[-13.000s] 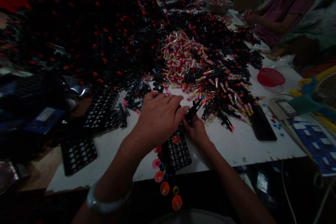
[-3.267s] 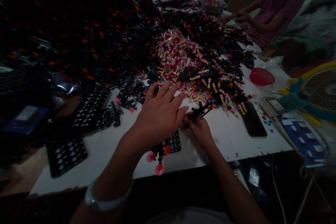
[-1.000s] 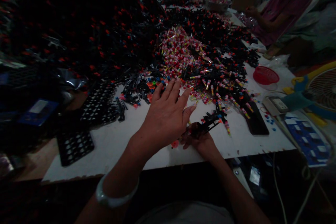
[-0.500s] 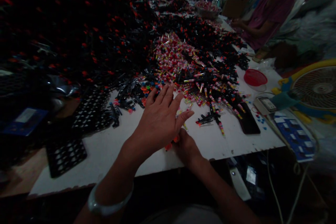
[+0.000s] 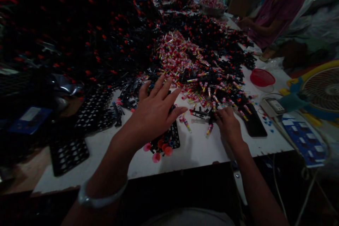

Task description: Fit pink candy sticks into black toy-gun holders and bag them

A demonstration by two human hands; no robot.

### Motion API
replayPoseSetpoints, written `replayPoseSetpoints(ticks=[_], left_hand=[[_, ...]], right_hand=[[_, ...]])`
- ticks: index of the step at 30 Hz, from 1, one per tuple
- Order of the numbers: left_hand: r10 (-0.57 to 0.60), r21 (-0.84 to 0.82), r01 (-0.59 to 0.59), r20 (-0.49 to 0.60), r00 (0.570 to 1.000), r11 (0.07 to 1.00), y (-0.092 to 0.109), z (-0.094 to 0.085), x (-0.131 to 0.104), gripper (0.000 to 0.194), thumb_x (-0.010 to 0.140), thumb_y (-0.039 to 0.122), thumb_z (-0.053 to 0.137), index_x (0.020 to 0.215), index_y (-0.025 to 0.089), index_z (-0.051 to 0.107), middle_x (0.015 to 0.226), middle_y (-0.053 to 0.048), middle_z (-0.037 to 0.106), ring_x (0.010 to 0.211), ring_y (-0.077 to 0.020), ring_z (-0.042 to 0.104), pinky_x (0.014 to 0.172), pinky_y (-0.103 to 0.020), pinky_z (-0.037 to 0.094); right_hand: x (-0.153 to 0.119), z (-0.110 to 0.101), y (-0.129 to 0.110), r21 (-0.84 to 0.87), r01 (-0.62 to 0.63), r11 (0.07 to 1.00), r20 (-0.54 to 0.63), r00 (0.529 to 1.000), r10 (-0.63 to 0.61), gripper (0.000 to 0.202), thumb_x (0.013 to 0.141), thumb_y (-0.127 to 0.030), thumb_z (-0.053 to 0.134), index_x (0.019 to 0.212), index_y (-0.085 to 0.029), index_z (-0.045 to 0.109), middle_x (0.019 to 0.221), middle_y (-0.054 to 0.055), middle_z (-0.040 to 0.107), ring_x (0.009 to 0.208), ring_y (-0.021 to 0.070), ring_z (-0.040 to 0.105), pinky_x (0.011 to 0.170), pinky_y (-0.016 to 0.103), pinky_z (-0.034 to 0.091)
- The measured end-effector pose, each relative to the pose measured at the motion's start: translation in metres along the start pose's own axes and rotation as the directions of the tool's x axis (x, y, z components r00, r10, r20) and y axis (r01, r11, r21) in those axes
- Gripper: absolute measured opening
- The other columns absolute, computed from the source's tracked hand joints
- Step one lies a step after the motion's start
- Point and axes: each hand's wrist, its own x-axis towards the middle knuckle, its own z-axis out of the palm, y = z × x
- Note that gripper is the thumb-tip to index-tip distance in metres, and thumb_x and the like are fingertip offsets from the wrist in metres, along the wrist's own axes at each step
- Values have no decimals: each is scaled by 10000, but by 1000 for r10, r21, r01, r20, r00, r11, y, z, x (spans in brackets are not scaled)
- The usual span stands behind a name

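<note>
bore, across a white table [image 5: 209, 153], heaped black toy guns [image 5: 197, 28], a pile of pink and yellow tubes [image 5: 176, 58], black gridded trays [image 5: 69, 157], a red mesh basket [image 5: 262, 77] and a dark phone [image 5: 255, 125] near small blue pieces [image 5: 269, 123]

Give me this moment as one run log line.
left hand: spread over black tray; right hand: at black toy gun; phone: on table

A smooth, rounded, pale grey-white bangle [image 5: 102, 202] circles the left wrist, toward seven o'clock. Both forearms are sleeveless, the right wrist bare. Plain, dim greyish cloth [image 5: 189, 217] shows at six o'clock.
</note>
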Motion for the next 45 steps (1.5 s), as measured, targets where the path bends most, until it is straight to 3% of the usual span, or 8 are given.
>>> replayPoseSetpoints(ticks=[7,10,14,18,30,35,38,45], left_hand=[[-24,34,23,27,999,999,-2,8,1,465,939,455,328,1292,202,493,1458,-98,393,1393,-266,239,1126,-522,162],[-14,30,13,21,1000,999,-1,8,1,458,942,441,323,1293,201,492,1464,-97,384,1396,-264,234,1125,-523,164],[-38,23,37,33,999,999,0,8,2,460,946,425,307,1292,188,496,1458,-105,391,1394,-275,238,1116,-538,174],[-45,20,44,29,999,999,1,7,2,449,943,414,325,1296,196,494,1457,-101,393,1392,-277,242,1116,-538,179],[-49,-10,49,2,999,999,2,9,2,586,915,550,309,1334,164,445,1464,-143,370,1388,-297,243,1116,-546,152],[-43,-1,43,-6,999,999,1,8,0,527,921,520,332,1320,200,460,1454,-112,394,1389,-281,243,1116,-545,155],[-46,-14,45,-25,999,999,1,9,0,512,917,511,351,1312,208,472,1445,-107,410,1384,-287,255,1114,-552,155],[-42,-17,41,-22,999,999,1,10,1,500,920,504,350,1298,206,486,1442,-103,414,1381,-284,258,1118,-543,147]], right_hand=[[-21,1,-33,415,-95,905,60,995,78,174,873,-292,462,961,-184,567,906,70,620,744,182,618,647,299,482],[-25,8,-51,714,-254,652,238,964,115,177,847,-355,519,942,-207,501,710,-5,616,552,145,608,526,262,492],[-24,36,-89,910,-318,267,336,941,-25,292,768,-368,620,964,-231,453,798,-13,632,611,151,646,579,282,551],[-18,62,-110,941,-305,149,313,949,-34,297,764,-363,624,974,-232,461,817,-10,623,660,148,642,629,282,548],[-16,40,-126,711,-22,703,156,980,-127,196,872,-230,431,1028,-195,545,981,63,650,866,189,607,762,314,479],[-20,17,-73,276,-208,938,76,978,194,299,824,-391,565,1008,-162,513,992,119,611,856,234,611,693,320,456],[-26,6,-42,88,-359,929,130,929,347,351,813,-387,579,1057,-152,486,949,120,630,843,255,627,676,324,442],[-54,-6,-25,287,-431,855,366,875,318,302,728,-354,642,952,-170,558,730,25,653,688,196,629,630,283,440]])
